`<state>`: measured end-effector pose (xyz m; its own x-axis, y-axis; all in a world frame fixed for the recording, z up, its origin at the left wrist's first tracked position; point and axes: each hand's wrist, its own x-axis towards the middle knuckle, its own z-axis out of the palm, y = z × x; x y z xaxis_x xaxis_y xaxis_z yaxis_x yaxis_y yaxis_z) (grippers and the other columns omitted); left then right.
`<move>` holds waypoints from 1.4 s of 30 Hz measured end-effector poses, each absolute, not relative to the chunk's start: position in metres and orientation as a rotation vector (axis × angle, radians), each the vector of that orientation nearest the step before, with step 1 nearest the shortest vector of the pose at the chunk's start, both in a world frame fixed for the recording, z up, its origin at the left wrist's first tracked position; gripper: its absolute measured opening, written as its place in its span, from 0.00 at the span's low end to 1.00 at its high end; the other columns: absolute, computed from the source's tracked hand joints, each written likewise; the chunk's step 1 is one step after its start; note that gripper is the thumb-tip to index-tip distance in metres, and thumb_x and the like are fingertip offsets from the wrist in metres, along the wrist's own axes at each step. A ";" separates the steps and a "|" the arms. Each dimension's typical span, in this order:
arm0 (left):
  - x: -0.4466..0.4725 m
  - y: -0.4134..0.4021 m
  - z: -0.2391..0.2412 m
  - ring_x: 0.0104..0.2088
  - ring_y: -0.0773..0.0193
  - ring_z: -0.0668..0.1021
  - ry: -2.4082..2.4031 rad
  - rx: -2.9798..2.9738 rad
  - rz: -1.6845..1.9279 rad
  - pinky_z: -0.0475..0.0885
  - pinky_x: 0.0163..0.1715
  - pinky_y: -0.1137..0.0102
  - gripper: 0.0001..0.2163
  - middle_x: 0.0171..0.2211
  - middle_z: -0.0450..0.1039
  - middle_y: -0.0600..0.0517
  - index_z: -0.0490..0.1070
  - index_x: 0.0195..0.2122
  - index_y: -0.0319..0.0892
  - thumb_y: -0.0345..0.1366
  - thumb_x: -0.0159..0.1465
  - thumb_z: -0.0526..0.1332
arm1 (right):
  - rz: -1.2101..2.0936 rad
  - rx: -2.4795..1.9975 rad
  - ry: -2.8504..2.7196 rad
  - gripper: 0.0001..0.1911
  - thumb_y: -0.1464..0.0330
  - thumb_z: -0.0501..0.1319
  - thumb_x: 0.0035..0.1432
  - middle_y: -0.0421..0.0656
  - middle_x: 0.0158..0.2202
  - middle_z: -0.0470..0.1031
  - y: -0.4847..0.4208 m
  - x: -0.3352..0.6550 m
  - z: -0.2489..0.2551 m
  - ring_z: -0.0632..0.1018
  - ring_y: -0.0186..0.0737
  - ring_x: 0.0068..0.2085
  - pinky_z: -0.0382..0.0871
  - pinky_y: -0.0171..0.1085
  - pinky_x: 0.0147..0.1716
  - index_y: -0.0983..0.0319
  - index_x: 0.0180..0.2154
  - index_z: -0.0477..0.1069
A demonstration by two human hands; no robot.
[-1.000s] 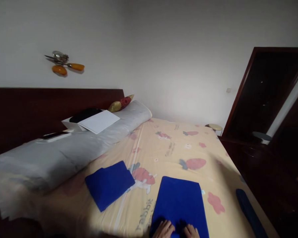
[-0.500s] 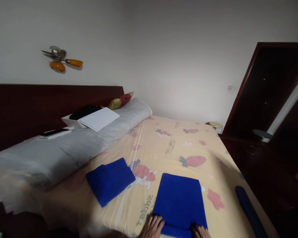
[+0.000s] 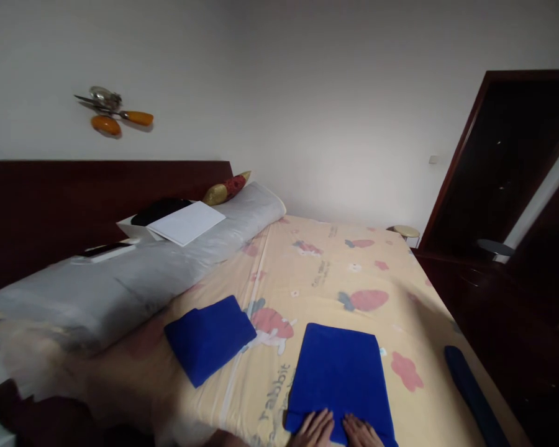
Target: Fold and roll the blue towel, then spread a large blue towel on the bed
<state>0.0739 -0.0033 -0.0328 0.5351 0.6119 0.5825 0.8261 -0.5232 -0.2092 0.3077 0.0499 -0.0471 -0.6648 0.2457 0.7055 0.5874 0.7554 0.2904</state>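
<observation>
Hands closer — cloth under fingers

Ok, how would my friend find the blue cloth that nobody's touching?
Find the bed's patterned sheet, then the long grey roll by the headboard. On the sheet, near that roll, lies the smaller blue cloth. It has a stepped edge and lies untouched, while the bigger blue cloth has the left hand and right hand on it.
</observation>
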 end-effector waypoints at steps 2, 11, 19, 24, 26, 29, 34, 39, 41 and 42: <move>0.047 -0.012 -0.020 0.57 0.67 0.70 -1.259 -2.167 -0.520 0.65 0.54 0.72 0.20 0.58 0.70 0.57 0.63 0.59 0.48 0.38 0.65 0.54 | -0.736 -0.648 -2.302 0.18 0.65 0.49 0.64 0.37 0.43 0.80 0.055 0.332 -0.045 0.80 0.32 0.40 0.72 0.27 0.36 0.54 0.49 0.72; 0.040 -0.018 -0.006 0.61 0.66 0.66 -1.460 -1.963 -0.429 0.59 0.61 0.65 0.25 0.61 0.65 0.56 0.56 0.63 0.50 0.31 0.64 0.51 | -0.858 -0.660 -2.324 0.16 0.64 0.54 0.61 0.40 0.45 0.79 0.053 0.350 -0.043 0.80 0.36 0.44 0.73 0.31 0.40 0.57 0.48 0.74; 0.087 0.002 -0.028 0.51 0.68 0.75 -1.185 -2.219 -0.639 0.69 0.48 0.74 0.25 0.53 0.74 0.56 0.51 0.65 0.49 0.39 0.67 0.50 | -0.653 -0.596 -2.336 0.19 0.60 0.51 0.63 0.39 0.44 0.80 0.051 0.288 -0.039 0.80 0.35 0.43 0.73 0.30 0.38 0.58 0.50 0.71; 0.049 -0.014 -0.008 0.60 0.66 0.66 -1.525 -2.014 -0.437 0.59 0.57 0.69 0.25 0.63 0.62 0.55 0.51 0.65 0.47 0.42 0.67 0.51 | -0.646 -0.863 -2.303 0.34 0.55 0.58 0.58 0.45 0.51 0.75 0.057 0.335 -0.034 0.78 0.43 0.48 0.75 0.37 0.41 0.63 0.62 0.58; 0.037 -0.017 -0.003 0.61 0.64 0.65 -1.613 -1.904 -0.435 0.53 0.60 0.63 0.25 0.63 0.62 0.55 0.51 0.65 0.49 0.42 0.66 0.51 | -0.700 -0.942 -2.247 0.38 0.53 0.58 0.57 0.46 0.51 0.75 0.059 0.353 -0.036 0.79 0.45 0.47 0.76 0.39 0.39 0.65 0.63 0.54; 0.036 -0.015 -0.005 0.62 0.59 0.64 -1.656 -1.837 -0.463 0.47 0.62 0.55 0.26 0.62 0.63 0.54 0.51 0.65 0.49 0.40 0.65 0.51 | -0.791 -0.945 -2.192 0.36 0.56 0.57 0.57 0.48 0.49 0.76 0.061 0.361 -0.041 0.79 0.47 0.46 0.77 0.41 0.38 0.67 0.62 0.57; 0.077 0.004 -0.029 0.60 0.66 0.66 -1.561 -2.056 -0.537 0.60 0.57 0.64 0.31 0.61 0.64 0.59 0.44 0.66 0.50 0.28 0.62 0.50 | -0.679 -0.700 -2.288 0.23 0.64 0.55 0.59 0.45 0.48 0.78 0.061 0.320 -0.045 0.79 0.41 0.47 0.74 0.34 0.43 0.61 0.56 0.66; 0.108 0.022 -0.043 0.55 0.70 0.72 -1.440 -2.377 -0.600 0.68 0.50 0.73 0.36 0.58 0.67 0.57 0.31 0.67 0.45 0.28 0.61 0.49 | -0.443 -0.634 -2.424 0.27 0.64 0.52 0.62 0.43 0.49 0.77 0.060 0.278 -0.048 0.79 0.36 0.47 0.73 0.31 0.43 0.61 0.61 0.58; 0.101 0.022 -0.036 0.57 0.69 0.70 -1.473 -2.452 -0.548 0.67 0.53 0.71 0.34 0.61 0.63 0.56 0.30 0.67 0.47 0.32 0.64 0.50 | -0.422 -0.660 -2.440 0.29 0.62 0.53 0.62 0.41 0.51 0.76 0.062 0.278 -0.048 0.78 0.37 0.48 0.74 0.32 0.43 0.59 0.63 0.54; 0.093 0.021 -0.030 0.59 0.68 0.69 -1.515 -2.466 -0.522 0.66 0.54 0.69 0.33 0.63 0.60 0.56 0.31 0.67 0.49 0.35 0.65 0.49 | -0.429 -0.706 -2.423 0.30 0.61 0.53 0.62 0.41 0.52 0.75 0.063 0.283 -0.048 0.78 0.38 0.49 0.74 0.33 0.43 0.58 0.64 0.53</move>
<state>0.0934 0.0210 -0.0302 0.4122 0.8199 0.3972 0.8906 -0.4545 0.0138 0.2827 0.0631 -0.0477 -0.6962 0.3867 0.6048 0.5710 0.8089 0.1400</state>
